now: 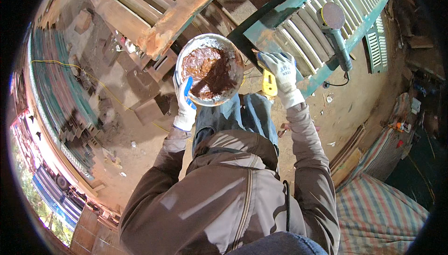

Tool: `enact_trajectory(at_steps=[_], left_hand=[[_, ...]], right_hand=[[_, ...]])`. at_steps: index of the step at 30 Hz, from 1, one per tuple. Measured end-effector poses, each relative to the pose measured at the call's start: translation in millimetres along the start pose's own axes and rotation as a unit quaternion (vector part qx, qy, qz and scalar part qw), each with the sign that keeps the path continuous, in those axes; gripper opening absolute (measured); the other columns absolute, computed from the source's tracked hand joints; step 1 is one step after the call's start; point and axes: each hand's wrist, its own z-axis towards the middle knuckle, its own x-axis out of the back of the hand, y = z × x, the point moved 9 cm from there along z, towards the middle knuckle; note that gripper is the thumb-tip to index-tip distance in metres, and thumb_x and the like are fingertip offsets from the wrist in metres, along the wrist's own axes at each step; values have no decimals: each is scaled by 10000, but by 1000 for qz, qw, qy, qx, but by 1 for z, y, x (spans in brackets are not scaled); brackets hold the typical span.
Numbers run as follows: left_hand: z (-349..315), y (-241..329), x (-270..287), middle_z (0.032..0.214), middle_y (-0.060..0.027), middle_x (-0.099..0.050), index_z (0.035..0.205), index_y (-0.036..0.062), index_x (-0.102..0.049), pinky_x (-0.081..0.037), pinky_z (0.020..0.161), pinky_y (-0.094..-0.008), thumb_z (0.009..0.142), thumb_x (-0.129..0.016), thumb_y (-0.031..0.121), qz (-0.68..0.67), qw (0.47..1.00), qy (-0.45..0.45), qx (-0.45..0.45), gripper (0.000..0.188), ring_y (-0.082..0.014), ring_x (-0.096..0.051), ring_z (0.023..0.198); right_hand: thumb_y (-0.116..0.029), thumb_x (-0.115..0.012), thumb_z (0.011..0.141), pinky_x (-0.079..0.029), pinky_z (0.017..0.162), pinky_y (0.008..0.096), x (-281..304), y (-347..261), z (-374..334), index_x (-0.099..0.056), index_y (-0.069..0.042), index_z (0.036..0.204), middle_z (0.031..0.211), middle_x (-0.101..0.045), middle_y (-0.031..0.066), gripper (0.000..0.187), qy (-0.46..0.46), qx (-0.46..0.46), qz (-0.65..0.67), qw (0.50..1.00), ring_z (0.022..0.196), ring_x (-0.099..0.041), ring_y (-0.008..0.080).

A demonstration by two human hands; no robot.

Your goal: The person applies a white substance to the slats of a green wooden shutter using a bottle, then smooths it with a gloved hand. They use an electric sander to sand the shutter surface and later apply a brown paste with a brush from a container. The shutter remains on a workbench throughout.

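My left hand (pixel 185 103), in a white glove with blue coating, grips the rim of a round, light-coloured bowl (pixel 241 68). Thick reddish-brown paste (pixel 205 66) lies inside and smears up the bowl's wall. In my right hand (pixel 282 73), also gloved, is a tool with a yellow slotted handle (pixel 269 83). The handle sticks out below the fist, and a small brownish tip shows beyond the fingers; most of the tool is hidden, so its kind is unclear. That hand is just right of the bowl, beside a green louvred shutter (pixel 266 29).
A disc sander (pixel 337 33) with a cord rests on the shutter. Ahead on the left is a bare-wood louvred shutter (pixel 154 33). Green slats (pixel 60 78) are stacked at far left. A yellow cord (pixel 105 85) crosses the littered ground; striped sheeting (pixel 373 208) lies at lower right.
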Motion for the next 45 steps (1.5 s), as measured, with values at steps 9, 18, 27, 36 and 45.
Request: enact_trajectory(at_steps=[9,18,27,36,45], left_hand=[[-2,-40,51,1584,-91,-386,1462,21,-497,-311,1217,-415,1071,-481,209,40,999,-17,8,435,-227,-397,1445],[2,-1,12,1551,-115,-399,1506,19,-426,-379,1166,-345,1027,-501,112,139,986,-24,-85,494,-212,-438,1407],[-8,10,-6,1483,-101,-452,1507,25,-416,-387,1137,-341,1017,-509,103,18,1000,12,-8,505,-203,-468,1363],[-12,-12,11,1539,-114,-393,1497,11,-424,-380,1169,-355,1024,-517,113,-14,1000,22,18,493,-218,-428,1412],[-15,12,-14,1513,-127,-444,1510,12,-395,-415,1149,-361,1012,-538,122,-20,1000,18,2,529,-228,-480,1376]], right_hand=[[-298,-675,882,-441,1038,439,-24,6,-15,-701,-227,1182,1234,-717,-34,309,-48,57,-60,995,1172,-650,179],[-241,-790,912,-526,817,305,-34,83,-58,-733,3,1087,1020,-739,68,306,119,-464,569,669,880,-676,160],[-130,-771,901,-619,809,347,-86,89,-116,-685,44,1117,1054,-723,165,291,169,-565,656,471,920,-729,246],[-195,-645,896,-522,941,379,-1,26,-4,-703,-199,1239,1241,-725,15,348,28,-45,21,998,1126,-686,220],[-285,-720,837,-558,843,400,17,27,3,-745,-203,1112,1116,-760,5,289,64,40,31,997,983,-728,239]])
